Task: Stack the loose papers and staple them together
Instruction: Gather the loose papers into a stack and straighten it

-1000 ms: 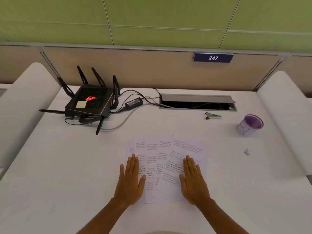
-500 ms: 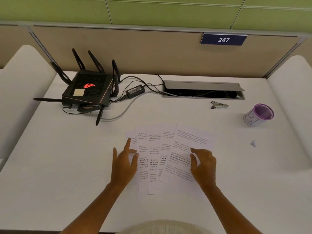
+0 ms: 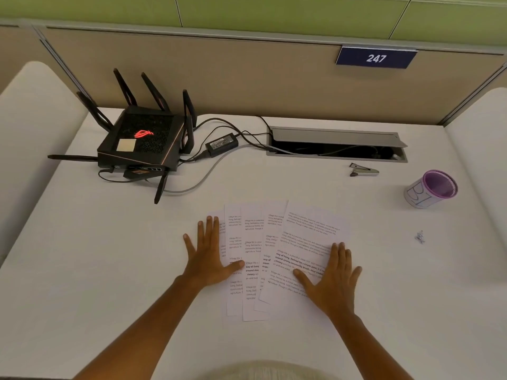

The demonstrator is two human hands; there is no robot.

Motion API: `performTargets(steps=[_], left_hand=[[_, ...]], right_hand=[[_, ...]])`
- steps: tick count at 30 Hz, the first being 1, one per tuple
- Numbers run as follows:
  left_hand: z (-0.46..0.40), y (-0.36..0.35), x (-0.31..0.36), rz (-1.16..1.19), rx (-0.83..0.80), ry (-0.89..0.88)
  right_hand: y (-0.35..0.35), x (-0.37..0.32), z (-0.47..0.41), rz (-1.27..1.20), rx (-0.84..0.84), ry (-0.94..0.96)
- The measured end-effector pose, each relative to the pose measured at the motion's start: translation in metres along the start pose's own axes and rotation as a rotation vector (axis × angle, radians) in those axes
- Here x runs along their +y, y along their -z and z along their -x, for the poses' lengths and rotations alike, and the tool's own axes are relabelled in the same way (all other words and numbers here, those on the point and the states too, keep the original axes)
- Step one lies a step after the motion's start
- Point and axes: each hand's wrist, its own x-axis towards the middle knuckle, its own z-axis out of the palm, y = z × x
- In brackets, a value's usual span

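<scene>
Several printed papers lie fanned out and overlapping on the white desk. My left hand lies flat with spread fingers on the left edge of the fan. My right hand lies flat on the right side of the topmost sheet. A small silver stapler sits far off at the back right, near the cable tray, untouched.
A black router with antennas and a power brick with cables occupy the back left. An open cable tray is at the back. A purple cup stands at the right, with a small metal scrap nearer me.
Half a second ago both hands were raised with curled fingers over the sheets; now both lie flat, farther apart, at the fan's outer edges. The view tilted further down.
</scene>
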Motion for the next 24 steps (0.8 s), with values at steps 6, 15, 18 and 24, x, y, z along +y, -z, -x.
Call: performTargets(steps=[6, 15, 18, 24], left_hand=[[0.0, -0.008, 0.016, -0.016, -0.002, -0.047], [0.003, -0.019, 0.034, 0.021, -0.009, -0.072], [0.005, -0.02, 0.038, 0.065, 0.01, -0.059], [0.006, -0.022, 0.045, 0.136, 0.031, -0.027]], right_hand=[[-0.005, -0.017, -0.001, -0.016, -0.035, 0.086], [-0.013, -0.047, 0.01, -0.011, -0.079, 0.176], [-0.016, -0.052, 0.013, -0.021, -0.091, 0.201], [-0.018, -0.055, 0.016, -0.039, -0.108, 0.227]])
